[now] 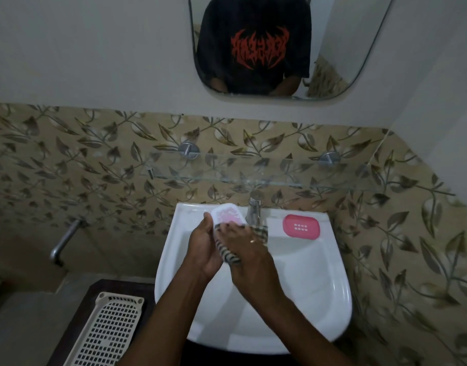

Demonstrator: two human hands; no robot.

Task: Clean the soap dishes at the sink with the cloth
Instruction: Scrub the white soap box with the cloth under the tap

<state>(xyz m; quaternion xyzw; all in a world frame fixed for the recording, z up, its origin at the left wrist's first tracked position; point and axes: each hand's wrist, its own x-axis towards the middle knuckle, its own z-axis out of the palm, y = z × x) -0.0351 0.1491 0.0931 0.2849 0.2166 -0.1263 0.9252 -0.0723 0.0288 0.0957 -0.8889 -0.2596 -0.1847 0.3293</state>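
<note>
We hold the white soap dish (225, 216) over the far left of the sink (319, 286) with our left hand (203, 249). Our right hand (249, 249) grips the cloth (228, 253); we should rub every corner. The pink soap dish (301, 226) waits far right.

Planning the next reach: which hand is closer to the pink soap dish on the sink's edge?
Right. The right hand, wiping with the cloth, is just left of the pink soap dish; the left hand is farther left.

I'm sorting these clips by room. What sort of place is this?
Most likely a small home bathroom: a white wall-mounted sink with a tap, a mirror above a glass shelf, and leaf-patterned wall tiles.
</note>
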